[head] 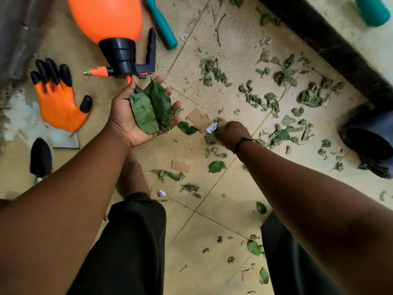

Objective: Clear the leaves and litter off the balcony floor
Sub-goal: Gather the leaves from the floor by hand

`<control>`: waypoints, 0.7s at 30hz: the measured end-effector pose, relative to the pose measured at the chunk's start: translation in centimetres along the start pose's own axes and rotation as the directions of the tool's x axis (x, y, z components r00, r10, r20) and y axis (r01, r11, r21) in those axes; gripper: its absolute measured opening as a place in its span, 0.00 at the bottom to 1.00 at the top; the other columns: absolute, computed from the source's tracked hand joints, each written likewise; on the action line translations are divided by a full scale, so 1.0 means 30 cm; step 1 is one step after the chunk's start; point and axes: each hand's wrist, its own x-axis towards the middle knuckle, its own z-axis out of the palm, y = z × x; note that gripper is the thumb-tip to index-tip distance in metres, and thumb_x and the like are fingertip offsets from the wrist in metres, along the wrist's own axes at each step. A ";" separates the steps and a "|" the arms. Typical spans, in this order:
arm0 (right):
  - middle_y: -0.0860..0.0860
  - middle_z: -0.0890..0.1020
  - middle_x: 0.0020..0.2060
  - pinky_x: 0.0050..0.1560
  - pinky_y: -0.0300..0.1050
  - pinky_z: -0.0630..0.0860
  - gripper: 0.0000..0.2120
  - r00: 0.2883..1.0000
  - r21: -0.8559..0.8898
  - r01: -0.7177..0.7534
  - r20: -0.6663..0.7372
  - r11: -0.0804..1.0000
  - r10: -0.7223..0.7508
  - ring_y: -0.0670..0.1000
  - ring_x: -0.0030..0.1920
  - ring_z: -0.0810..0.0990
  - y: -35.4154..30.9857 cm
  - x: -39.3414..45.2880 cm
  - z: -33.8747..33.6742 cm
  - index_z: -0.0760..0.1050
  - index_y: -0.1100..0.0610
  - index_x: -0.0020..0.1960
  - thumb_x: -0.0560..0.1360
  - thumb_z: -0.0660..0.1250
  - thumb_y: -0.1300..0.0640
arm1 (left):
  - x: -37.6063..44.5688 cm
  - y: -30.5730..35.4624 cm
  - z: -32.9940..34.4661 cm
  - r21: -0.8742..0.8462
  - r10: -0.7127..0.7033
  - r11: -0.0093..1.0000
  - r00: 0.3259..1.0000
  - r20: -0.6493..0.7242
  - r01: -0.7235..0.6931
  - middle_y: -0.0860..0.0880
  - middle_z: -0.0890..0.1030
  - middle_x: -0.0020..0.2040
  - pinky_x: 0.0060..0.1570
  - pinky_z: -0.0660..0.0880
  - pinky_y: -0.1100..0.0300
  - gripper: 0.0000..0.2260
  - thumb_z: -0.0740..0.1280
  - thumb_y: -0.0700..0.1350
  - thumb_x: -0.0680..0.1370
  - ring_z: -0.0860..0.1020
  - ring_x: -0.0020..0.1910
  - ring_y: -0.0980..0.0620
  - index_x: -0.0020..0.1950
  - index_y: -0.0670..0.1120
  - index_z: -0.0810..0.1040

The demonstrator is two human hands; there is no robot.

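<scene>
- Bare beige floor tile (223, 211) lies open between the legs.
- Left hand (136, 116), palm up, cups broad green leaves (151, 107).
- Right hand (230, 133) pinches a white paper scrap (211, 127) among crumpled dry leaves (276, 133) on the floor.

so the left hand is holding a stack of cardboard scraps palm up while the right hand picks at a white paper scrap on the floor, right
Not quite. The head view shows the left hand cupping green leaves palm up, not cardboard scraps; the cardboard piece lies on the floor. The rest holds: the right hand picks at the white paper scrap on the floor.
</scene>
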 end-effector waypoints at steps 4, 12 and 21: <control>0.54 0.80 0.42 0.37 0.45 0.71 0.09 0.966 0.123 -0.018 -0.252 0.992 0.049 0.57 0.43 0.79 0.042 -0.040 -0.070 0.72 0.55 0.48 0.77 0.64 0.49 | -0.014 0.011 -0.010 -0.046 0.020 0.999 0.999 0.046 -0.018 0.52 0.81 0.52 0.56 0.77 0.44 0.23 0.52 0.65 0.80 0.80 0.57 0.44 0.58 0.54 0.79; 0.48 0.81 0.52 0.44 0.42 0.72 0.09 0.870 -0.232 0.491 0.085 0.840 -0.486 0.52 0.52 0.79 -0.128 -0.111 0.062 0.77 0.49 0.56 0.78 0.66 0.48 | -0.041 0.047 -0.045 -0.044 0.040 0.998 0.998 0.041 -0.038 0.52 0.82 0.52 0.52 0.79 0.45 0.22 0.52 0.65 0.79 0.81 0.56 0.45 0.60 0.55 0.78; 0.56 0.75 0.57 0.39 0.46 0.70 0.16 0.801 -0.552 0.499 -0.001 0.669 -0.598 0.60 0.49 0.78 -0.230 -0.017 0.127 0.67 0.54 0.67 0.79 0.62 0.55 | -0.039 0.056 -0.078 -0.059 0.005 0.998 0.998 0.062 -0.002 0.52 0.81 0.53 0.53 0.79 0.44 0.23 0.51 0.65 0.80 0.80 0.57 0.44 0.61 0.54 0.77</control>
